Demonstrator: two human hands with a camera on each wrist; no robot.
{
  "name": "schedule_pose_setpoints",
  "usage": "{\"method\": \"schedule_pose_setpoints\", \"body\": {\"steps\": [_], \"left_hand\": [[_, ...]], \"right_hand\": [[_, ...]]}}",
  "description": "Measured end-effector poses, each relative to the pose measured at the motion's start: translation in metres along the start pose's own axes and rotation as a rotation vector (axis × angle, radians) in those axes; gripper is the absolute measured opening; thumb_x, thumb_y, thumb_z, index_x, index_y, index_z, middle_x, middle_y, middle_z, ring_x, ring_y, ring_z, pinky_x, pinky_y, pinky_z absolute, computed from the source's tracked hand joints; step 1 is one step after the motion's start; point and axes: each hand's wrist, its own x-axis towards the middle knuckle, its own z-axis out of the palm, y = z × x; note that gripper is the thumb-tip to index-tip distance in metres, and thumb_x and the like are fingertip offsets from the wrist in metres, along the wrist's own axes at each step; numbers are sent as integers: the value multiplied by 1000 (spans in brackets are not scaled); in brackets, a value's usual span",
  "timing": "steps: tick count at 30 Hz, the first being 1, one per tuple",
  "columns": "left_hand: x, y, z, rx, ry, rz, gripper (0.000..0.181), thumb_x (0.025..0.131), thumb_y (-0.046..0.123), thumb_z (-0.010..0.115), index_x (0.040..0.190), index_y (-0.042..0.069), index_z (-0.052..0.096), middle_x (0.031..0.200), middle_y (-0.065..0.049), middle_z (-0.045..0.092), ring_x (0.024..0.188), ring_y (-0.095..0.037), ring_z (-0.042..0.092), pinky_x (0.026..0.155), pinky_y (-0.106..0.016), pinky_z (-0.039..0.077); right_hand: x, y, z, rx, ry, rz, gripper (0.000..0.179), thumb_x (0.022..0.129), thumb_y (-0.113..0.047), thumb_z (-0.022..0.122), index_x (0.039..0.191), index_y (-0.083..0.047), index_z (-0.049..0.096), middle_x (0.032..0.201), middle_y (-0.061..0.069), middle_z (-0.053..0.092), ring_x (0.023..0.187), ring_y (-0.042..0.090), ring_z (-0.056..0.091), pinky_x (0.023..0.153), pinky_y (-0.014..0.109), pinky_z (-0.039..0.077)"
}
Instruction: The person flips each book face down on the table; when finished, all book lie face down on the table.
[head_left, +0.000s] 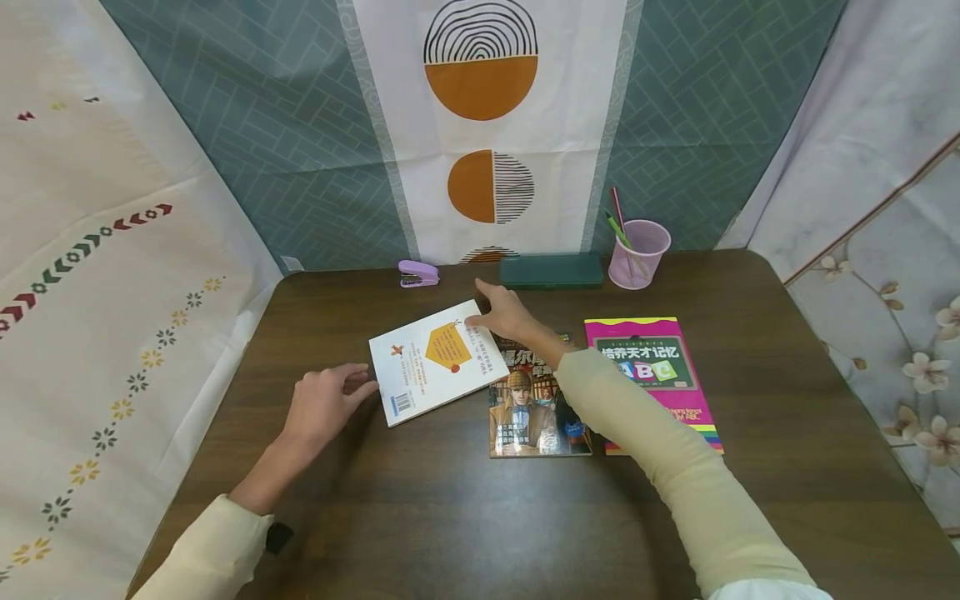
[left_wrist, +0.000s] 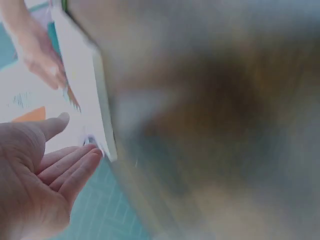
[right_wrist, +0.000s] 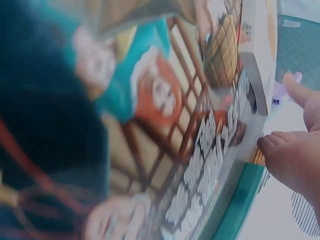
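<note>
A white book (head_left: 412,367) with a yellow-orange patch and a barcode lies slanted on the table, its right corner overlapping a dark book (head_left: 525,417) with a capped figure on the cover. My left hand (head_left: 322,404) is at the white book's left edge, thumb and fingers spread apart, with nothing in the grasp. At the upper right corner, my right hand (head_left: 513,317) reaches over, its thumb on the white cover and its fingers extended past the edge. In the left wrist view, the left hand (left_wrist: 45,175) shows straight fingers beside the book's edge (left_wrist: 102,100).
A pink book (head_left: 693,400) lies to the right, partly under the right sleeve (head_left: 660,442). Along the back edge are a purple stapler (head_left: 420,273), a dark green case (head_left: 551,272) and a pink mesh cup (head_left: 648,250) holding pencils. Fabric hangs behind and at both sides.
</note>
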Motion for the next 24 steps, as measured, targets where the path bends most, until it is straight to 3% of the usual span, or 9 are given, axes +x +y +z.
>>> {"method": "schedule_pose_setpoints", "body": {"steps": [6,9,13,18,24], "left_hand": [[22,-12,-19,-60,-110,-52,76,97,29,81,156,-6,46,151,-29,55,123,-49,64,96,-64,53],[34,-16,-24,-50,-210,-70,99,96,38,81,166,-4,25,165,-31,34,142,-54,47,108,-68,43],[47,-19,-24,-58,-349,-88,122,91,46,84,169,0,3,173,-29,9,152,-55,27,116,-69,33],[61,-25,-18,-107,-434,-65,134,86,46,89,169,4,-7,176,-23,-6,159,-49,11,121,-67,25],[74,-33,-10,-124,-479,-12,138,82,46,93,170,7,-6,177,-19,-7,161,-43,4,123,-65,21]], "right_hand": [[-10,4,-10,-4,-59,-21,112,92,-37,86,171,-10,11,176,12,18,161,34,21,124,55,29],[-17,6,-13,-5,-86,-31,119,89,-41,88,172,-14,7,177,12,17,160,36,21,123,58,30],[-29,9,-15,1,-119,-57,127,84,-42,92,173,-18,4,177,11,16,160,37,22,122,60,31],[-45,10,-17,19,-180,-88,132,82,-40,94,173,-21,1,178,6,11,162,33,18,124,58,29],[-62,16,-15,5,-223,-137,133,82,-35,95,172,-13,0,177,13,12,160,37,21,123,57,31]]}}
